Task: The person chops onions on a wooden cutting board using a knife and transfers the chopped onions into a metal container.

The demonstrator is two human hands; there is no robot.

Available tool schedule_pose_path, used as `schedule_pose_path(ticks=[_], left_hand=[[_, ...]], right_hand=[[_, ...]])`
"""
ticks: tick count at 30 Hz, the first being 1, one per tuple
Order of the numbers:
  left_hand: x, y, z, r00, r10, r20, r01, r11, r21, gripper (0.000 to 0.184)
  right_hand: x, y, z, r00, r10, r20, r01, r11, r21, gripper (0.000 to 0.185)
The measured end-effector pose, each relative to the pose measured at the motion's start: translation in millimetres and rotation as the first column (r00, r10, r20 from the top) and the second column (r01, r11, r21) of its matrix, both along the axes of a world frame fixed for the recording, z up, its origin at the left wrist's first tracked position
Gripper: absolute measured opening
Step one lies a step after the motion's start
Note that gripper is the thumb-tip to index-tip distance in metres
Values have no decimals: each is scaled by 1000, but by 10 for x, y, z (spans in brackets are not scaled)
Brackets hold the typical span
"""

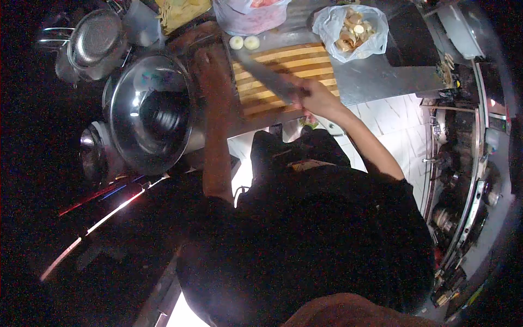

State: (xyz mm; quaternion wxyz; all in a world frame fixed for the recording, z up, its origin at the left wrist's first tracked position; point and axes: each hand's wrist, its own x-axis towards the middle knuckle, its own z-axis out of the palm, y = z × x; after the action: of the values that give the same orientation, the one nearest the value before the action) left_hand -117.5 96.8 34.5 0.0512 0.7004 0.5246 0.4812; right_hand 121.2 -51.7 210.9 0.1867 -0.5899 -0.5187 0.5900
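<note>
My right hand (311,97) is wrapped round the handle of a large knife (267,77), whose blade points up and left over a striped wooden cutting board (310,60). Left of the board, my left hand (210,62) is dark and blurred over a dark tray-like surface; its fingers and anything in them cannot be made out. Two pale, peeled round pieces (244,42) lie side by side just beyond the board's upper left corner.
A big metal bowl (121,109) stands at the left, below a strainer (97,38). Behind the board are a whitish plastic bag (250,19) and, further right, an open bag (325,24) with peelings. Racks line the right side.
</note>
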Motion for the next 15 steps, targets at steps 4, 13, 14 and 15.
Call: schedule_pose_path(ticks=[4, 13, 14, 15], left_hand=[[405, 192, -9, 981, -17, -193, 43, 991, 127, 27], [1158, 222, 112, 763, -11, -646, -204, 944, -258, 23], [1174, 248, 94, 753, -15, -658, -223, 935, -277, 23], [1180, 274, 77, 741, -20, -671, -242, 925, -294, 22]], right_hand=[[351, -311, -326, 956, -266, 123, 268, 963, -1, 52], [784, -874, -468, 875, -464, 135, 467, 884, 14, 51], [800, -900, -471, 870, -474, 133, 478, 878, 6, 51], [813, -931, -481, 865, -484, 129, 489, 872, -2, 51]])
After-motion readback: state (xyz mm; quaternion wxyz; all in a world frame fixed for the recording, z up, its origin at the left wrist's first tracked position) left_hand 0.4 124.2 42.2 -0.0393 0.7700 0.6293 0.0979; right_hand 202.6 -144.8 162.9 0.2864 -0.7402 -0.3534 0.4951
